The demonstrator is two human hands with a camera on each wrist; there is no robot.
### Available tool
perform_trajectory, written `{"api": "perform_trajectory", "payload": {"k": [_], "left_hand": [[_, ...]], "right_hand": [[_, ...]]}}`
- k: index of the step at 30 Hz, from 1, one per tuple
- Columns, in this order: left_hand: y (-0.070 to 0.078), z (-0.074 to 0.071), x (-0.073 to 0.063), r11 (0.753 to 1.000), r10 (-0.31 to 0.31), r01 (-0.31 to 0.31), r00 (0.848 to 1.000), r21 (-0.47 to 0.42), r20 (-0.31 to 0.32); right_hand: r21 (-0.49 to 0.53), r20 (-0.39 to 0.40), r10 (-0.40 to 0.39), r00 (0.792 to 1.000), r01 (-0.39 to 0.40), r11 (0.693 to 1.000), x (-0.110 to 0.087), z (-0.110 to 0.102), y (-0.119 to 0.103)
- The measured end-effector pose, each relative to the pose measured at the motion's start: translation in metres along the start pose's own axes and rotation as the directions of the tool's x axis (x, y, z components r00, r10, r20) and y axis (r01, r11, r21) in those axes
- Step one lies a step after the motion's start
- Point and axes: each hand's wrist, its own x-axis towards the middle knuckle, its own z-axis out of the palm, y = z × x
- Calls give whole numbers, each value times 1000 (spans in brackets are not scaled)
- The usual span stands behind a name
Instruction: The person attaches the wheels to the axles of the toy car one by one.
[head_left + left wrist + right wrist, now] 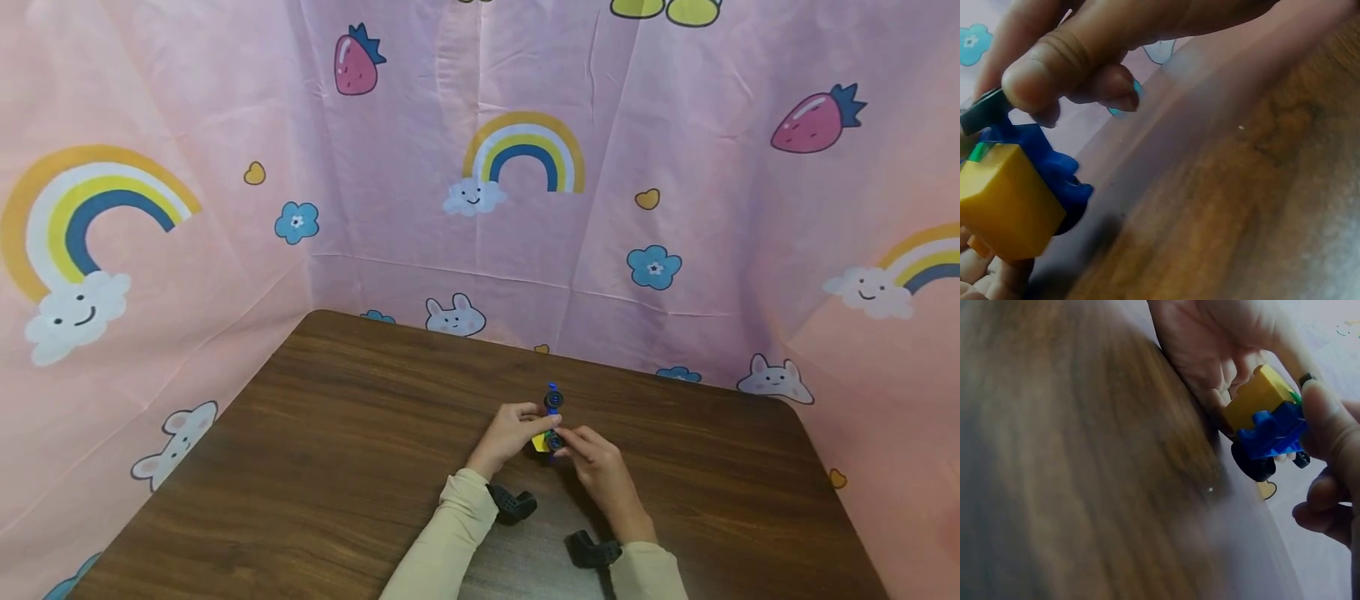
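Observation:
Both hands hold a small building-block toy car (pixel 553 411) over the table. It has a blue base (pixel 1280 432), a yellow block (pixel 1010 203) with a bit of green beside it, and black wheels (pixel 1252 464). My left hand (pixel 510 437) grips the car from the left, its thumb lying across it between the wheels in the head view. From the right, my right hand (pixel 602 467) pinches the wheel nearer me between thumb and fingers. The right wrist view shows that thumb pressed on the wheel, with the left fingers partly hidden behind the yellow block.
The dark wooden table (pixel 322 450) extends around the hands. A pink and lilac printed curtain (pixel 420 150) encloses its back and sides. Each wrist wears a black camera mount (pixel 513 504), close above the table.

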Motion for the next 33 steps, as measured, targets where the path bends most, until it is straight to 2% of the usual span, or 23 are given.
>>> {"api": "perform_trajectory", "payload": {"k": [3,6,10,15,22,28,33], "left_hand": [[0,0,0,1000,-6,6,1000,5,-16],[3,1,0,1000,-10,10,999,5,-36],[6,1,-1,1000,-18,17,998,-10,-66],[7,0,-4,999,-28,24,995,-38,-99],[3,3,-6,997,-61,56,994,-61,-91],[2,1,-7,995,-44,38,997,-93,-70],[5,1,-5,995,-44,38,997,-92,-56]], "right_hand": [[-62,-5,-9,1000,9,998,0,1,0],[-101,-12,17,1000,-18,995,-1,2,-1],[-110,-33,59,998,-62,992,-1,4,-3],[-88,-72,74,995,-80,993,0,8,-4],[-144,-93,105,990,-118,983,-6,12,-9],[-68,-76,78,994,-83,994,-6,14,-7],[-55,-84,45,995,-49,997,-2,12,-7]]}}
